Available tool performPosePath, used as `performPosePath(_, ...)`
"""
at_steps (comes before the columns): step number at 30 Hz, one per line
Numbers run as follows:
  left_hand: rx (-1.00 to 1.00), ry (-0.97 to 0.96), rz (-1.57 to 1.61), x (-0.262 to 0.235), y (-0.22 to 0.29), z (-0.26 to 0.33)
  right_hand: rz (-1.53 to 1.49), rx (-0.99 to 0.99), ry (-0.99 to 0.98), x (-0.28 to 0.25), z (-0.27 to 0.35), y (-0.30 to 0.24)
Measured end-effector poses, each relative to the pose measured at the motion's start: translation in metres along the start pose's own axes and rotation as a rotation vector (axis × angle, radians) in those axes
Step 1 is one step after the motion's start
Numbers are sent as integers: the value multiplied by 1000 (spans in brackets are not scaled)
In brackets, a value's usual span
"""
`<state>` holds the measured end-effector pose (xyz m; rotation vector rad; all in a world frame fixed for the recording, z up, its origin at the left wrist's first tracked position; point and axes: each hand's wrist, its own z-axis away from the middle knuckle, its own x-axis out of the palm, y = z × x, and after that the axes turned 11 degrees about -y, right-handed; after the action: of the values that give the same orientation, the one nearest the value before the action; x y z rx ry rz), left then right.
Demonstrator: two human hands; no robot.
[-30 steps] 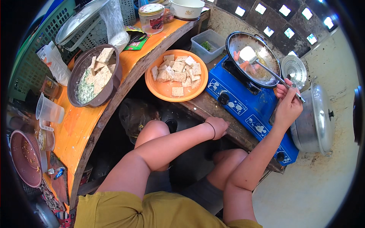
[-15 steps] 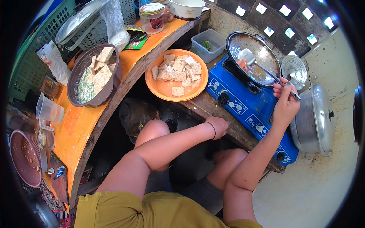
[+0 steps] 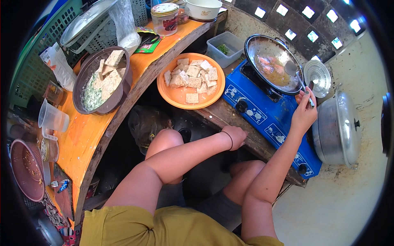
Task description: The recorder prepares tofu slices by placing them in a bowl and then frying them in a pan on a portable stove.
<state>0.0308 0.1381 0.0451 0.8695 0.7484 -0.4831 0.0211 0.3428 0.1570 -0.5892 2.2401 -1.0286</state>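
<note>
Right hand (image 3: pixel 304 111): closed around the handle end of a metal ladle (image 3: pixel 296 76); positioned at the 3 o'clock edge of the blue stove (image 3: pixel 269 117).
Ladle: extended from the right hand toward 11 o'clock; its bowl is seen inside the wok (image 3: pixel 271 63), over the orange-tinted contents. Whether the bowl touches the wok surface cannot be told.
Wok: seated on the burner of the blue stove, at 11 o'clock from the right hand.
Left hand (image 3: pixel 236 136): loosely curled, resting on the wooden edge in front of the stove; nothing is seen gripped. A dark band is worn at the wrist.
Orange plate (image 3: pixel 179 96): placed at 10 o'clock from the left hand, just beside the stove; pale tofu pieces (image 3: pixel 192 76) are carried on it.
Brown bowl (image 3: pixel 119 96): set on the orange table (image 3: pixel 84 135), well to 9 o'clock of the plate; further tofu pieces and chopped greens are held in it.
Round metal strainer (image 3: pixel 318 78): located just beside the right hand, at 1 o'clock.
Steel pot lid (image 3: pixel 338 129): located at 4 o'clock from the right hand, beside the stove.
Clear tub (image 3: pixel 225 49): placed between the plate and the wok, toward 12 o'clock.
</note>
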Motion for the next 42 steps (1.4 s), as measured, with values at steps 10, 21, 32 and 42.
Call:
performPosePath(10,7,-1,-5,0,0,0,-57,58,-72,0,2,-12)
performPosePath(21,8,-5,12,0,1,1,-156,-50,-96,2,5,-32)
performPosePath(32,10,0,-3,-2,-1,2,-13,52,-2,-2,-2,12)
performPosePath(42,11,-3,-18,0,1,0,-119,43,-82,7,4,-20)
